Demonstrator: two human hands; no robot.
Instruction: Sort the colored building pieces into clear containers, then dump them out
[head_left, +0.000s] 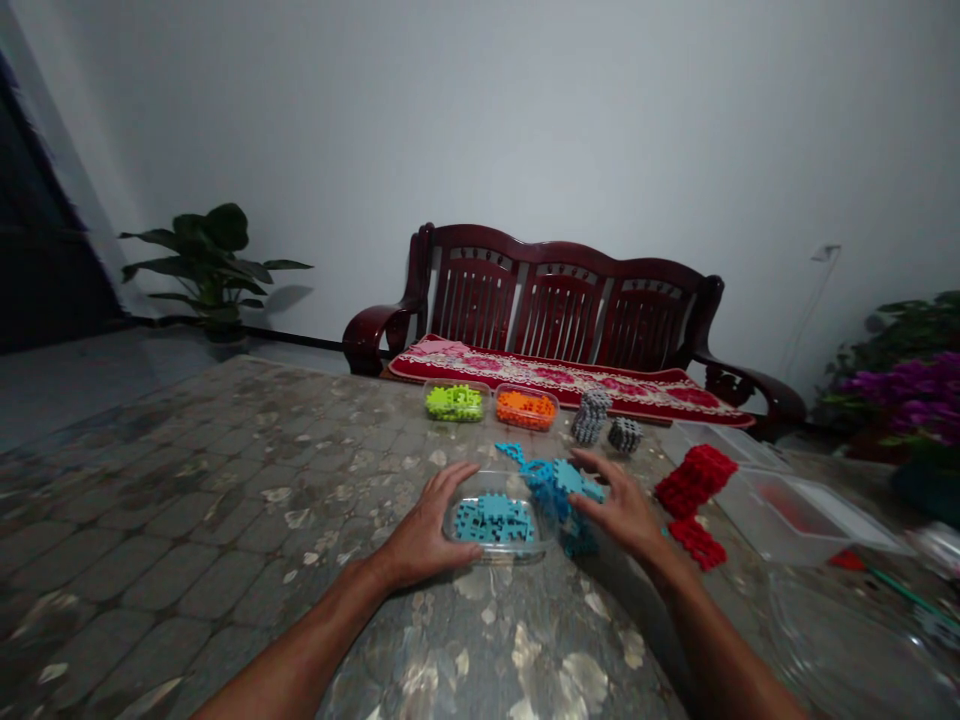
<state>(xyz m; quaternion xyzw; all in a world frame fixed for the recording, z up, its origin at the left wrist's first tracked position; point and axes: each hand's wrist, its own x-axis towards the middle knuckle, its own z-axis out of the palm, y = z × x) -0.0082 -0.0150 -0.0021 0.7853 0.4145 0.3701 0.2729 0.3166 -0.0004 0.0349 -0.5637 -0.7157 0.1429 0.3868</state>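
Note:
My left hand [435, 525] curls round the left side of a clear plastic tub [491, 556], thumb at the front and fingers at the back. Inside the tub lie many loose light-blue interlocking building pieces [495, 518]. To the right of it, my right hand [619, 505] has its thumb and fingers about a cluster of light-blue building pieces [574, 478]. Darker blue joined pieces [541, 475] stand between this hand and the tub. A small blue lattice piece [510, 452] lies just behind them on the table.
Farther back are tubs of lime-green pieces [455, 402] and orange pieces [526, 408], then grey stacks [591, 415]. Red joined pieces [696, 480] sit right of my right hand, beside a translucent box [795, 515]. A clear lid [847, 640] lies at the near right. A wooden bench [562, 300] stands behind.

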